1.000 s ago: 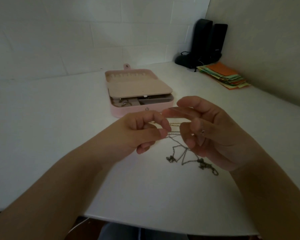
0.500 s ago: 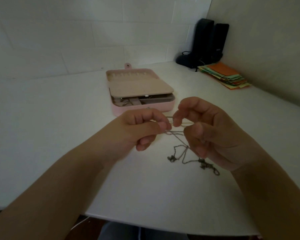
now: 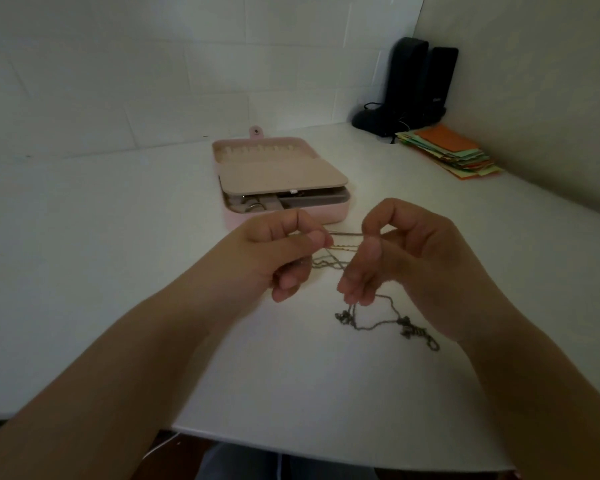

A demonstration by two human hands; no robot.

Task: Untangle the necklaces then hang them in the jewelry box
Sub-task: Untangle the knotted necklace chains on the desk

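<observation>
Thin tangled necklaces [image 3: 371,325] are stretched between my hands above the white table, with loose loops and clasps lying on the tabletop below my right hand. My left hand [image 3: 278,251] pinches the chains between thumb and forefinger. My right hand [image 3: 399,251] pinches the other end of the same strands, its lower fingers spread downward. Just beyond my hands sits the pink jewelry box [image 3: 281,178], lid laid open behind it, an inner flap half covering the tray with small metal pieces.
A stack of coloured paper sheets [image 3: 451,152] lies at the back right by the wall. Two black speakers [image 3: 414,84] with a cable stand in the corner. The white table [image 3: 84,254] ends at a front edge near my lap.
My right hand has drawn slightly right and its lower fingers have opened downward, so the strands between the two hands are pulled longer. The loops on the table stay put.
</observation>
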